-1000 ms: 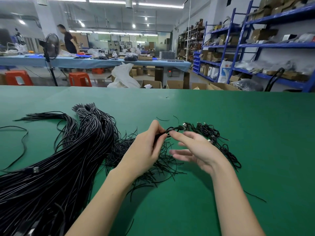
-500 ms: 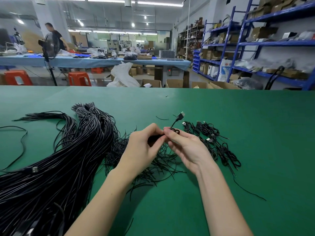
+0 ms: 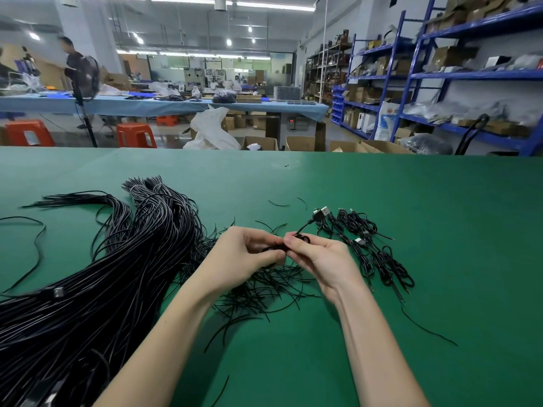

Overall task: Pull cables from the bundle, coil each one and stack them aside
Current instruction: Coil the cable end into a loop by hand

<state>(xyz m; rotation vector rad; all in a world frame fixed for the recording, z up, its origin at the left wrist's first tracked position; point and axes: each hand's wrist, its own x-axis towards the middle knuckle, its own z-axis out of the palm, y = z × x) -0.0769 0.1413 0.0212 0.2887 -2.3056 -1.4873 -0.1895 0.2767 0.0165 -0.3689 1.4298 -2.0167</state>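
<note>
A thick bundle of black cables point(image 3: 97, 289) lies across the left of the green table point(image 3: 411, 218). My left hand point(image 3: 238, 259) and my right hand point(image 3: 323, 259) meet at the table's middle and together pinch a small coiled black cable point(image 3: 302, 238). Its USB plug point(image 3: 321, 212) sticks up and away from my fingers. Most of the coil is hidden inside my hands. To the right lies a stack of coiled cables point(image 3: 379, 254) with plugs showing.
Loose thin black ties point(image 3: 264, 292) are scattered under my hands. A stray cable point(image 3: 35, 245) curves at the far left. Beyond the table's far edge stand orange stools point(image 3: 135, 135), cardboard boxes, blue shelving point(image 3: 440, 83) and a person by a fan point(image 3: 85, 77).
My right hand closed from spread fingers onto the coil next to the left hand. The plug end swung up above my fingers and stays there. The person in the background walked left.
</note>
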